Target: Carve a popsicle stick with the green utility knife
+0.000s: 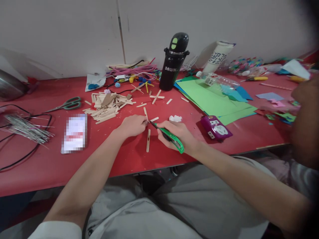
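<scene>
My left hand (133,125) rests on the red table (174,152) with its fingers curled, pinching a wooden craft stick (146,113) that points away from me. My right hand (178,133) is wrapped round a green utility knife (169,137), whose blade tip meets the stick beside my left fingertips. Another craft stick (148,140) lies flat between my two hands. A short stick piece (154,119) sits just beyond the knife tip.
A pile of craft sticks (107,107) and grey scissors (66,104) lie at the left, with a phone (74,132) and black cable (27,132). A black bottle (173,61), green paper sheets (211,99) and a purple power strip (216,127) stand right. Another person's arm (305,122) is at far right.
</scene>
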A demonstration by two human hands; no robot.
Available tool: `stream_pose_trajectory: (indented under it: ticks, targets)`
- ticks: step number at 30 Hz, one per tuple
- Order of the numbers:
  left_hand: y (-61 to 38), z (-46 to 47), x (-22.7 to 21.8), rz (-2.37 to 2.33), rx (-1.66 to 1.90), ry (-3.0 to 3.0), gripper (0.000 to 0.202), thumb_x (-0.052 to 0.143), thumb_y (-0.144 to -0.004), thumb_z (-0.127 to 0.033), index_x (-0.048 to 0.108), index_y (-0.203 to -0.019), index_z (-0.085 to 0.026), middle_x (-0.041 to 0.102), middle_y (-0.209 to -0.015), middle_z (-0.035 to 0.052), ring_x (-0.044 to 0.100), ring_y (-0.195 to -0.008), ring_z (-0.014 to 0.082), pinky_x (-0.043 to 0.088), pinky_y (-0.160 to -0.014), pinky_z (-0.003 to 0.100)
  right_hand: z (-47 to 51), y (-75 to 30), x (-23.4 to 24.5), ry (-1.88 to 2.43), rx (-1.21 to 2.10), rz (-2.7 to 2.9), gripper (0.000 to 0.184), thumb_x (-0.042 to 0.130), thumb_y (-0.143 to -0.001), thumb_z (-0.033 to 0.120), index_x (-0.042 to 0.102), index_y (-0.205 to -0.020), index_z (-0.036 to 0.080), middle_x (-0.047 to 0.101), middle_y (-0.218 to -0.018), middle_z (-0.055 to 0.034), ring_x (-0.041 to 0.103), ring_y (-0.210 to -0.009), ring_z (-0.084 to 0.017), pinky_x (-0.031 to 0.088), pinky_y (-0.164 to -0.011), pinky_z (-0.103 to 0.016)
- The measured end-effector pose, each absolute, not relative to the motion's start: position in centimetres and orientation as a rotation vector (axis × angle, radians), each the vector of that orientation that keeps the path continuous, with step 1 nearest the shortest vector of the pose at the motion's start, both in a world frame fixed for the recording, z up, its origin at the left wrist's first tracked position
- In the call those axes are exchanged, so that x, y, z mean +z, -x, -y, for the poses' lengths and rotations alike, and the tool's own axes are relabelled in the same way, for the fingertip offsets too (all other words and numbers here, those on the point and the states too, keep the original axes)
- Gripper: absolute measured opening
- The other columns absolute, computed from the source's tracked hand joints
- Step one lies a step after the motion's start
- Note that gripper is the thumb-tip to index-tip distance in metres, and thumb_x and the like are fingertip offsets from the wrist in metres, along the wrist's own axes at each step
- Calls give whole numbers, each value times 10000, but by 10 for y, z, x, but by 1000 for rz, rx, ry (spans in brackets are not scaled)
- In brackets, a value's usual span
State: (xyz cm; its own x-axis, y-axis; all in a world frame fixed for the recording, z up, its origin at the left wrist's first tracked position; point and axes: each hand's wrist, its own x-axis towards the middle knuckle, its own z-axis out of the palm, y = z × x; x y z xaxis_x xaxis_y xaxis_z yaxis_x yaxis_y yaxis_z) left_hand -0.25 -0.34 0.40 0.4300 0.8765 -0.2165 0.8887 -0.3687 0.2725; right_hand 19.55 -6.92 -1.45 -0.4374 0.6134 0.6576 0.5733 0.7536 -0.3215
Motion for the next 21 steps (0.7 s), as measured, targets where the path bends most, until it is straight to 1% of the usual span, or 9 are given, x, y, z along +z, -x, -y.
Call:
stream_pose_trajectory:
  ticks: [6, 11, 17, 21]
  targets:
    - [4, 2, 1, -1491, -31, -2335, 341, 375, -988, -401, 681, -980, -249, 745, -1096, 66, 670, -1022, 264, 488, -819, 356, 71, -195, -18, 874, 73, 2138, 64, 529, -905, 176, 561, -931, 224, 552, -631, 30, 531, -540, -136, 426, -539, -252]
    - [5, 1, -2, -1465, 16, -2354, 369, 360, -995, -428, 675, -928, -248, 745, -1043, 63, 670, -991, 255, 486, -808, 349, 72, -197, -21, 893, 132, 2156, 81, 525, -905, 156, 554, -948, 218, 553, -650, 31, 528, -552, -126, 432, -552, -242]
    - [4, 3, 2, -1490, -25, -2338, 367, 359, -996, -384, 696, -1047, -248, 743, -1146, 66, 665, -1051, 262, 496, -840, 354, 71, -200, -18, 920, 110, 2101, 36, 548, -917, 203, 556, -935, 233, 557, -654, 32, 529, -542, -118, 428, -539, -239]
    - [2, 4, 4, -1506, -49, -2349, 362, 360, -989, -364, 695, -1025, -232, 743, -1153, 79, 670, -1047, 270, 496, -824, 355, 71, -199, -15, 903, 88, 2092, 33, 547, -931, 204, 548, -937, 236, 587, -666, 22, 559, -567, -122, 447, -556, -239]
